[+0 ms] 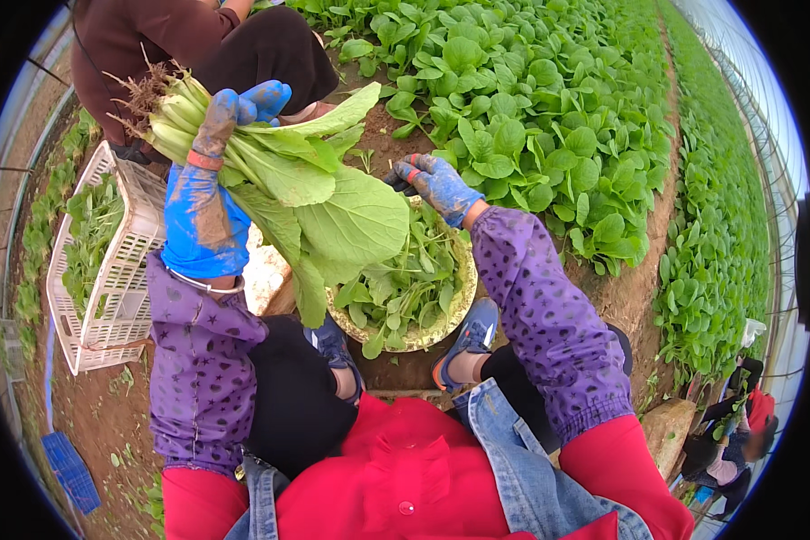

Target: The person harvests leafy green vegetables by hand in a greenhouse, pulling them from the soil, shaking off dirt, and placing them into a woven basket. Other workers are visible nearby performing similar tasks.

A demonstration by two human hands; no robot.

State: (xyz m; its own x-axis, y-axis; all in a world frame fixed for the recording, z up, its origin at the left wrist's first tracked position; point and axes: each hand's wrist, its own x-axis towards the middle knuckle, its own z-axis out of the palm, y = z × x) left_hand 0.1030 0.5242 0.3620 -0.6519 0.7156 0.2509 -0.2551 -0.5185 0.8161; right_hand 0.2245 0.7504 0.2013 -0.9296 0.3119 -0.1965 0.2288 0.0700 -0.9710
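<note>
My left hand (219,135), in a muddy blue glove, is closed around a bunch of leafy greens (344,216) with soil on the roots, which point up and to the left. The broad leaves hang over part of a round yellowish basin (471,270) between my feet. Loose greens (405,290) lie in the basin. My right hand (435,183), also in a blue glove, is above the basin's far rim. Its fingers are bent and close together; whether something small is between them cannot be told.
A white plastic crate (118,270) with greens stands tilted at the left. A person in dark clothes (263,54) sits beyond it. Dense leafy plants (547,121) grow ahead and to the right. A blue crate (71,472) lies lower left; other people (729,445) are lower right.
</note>
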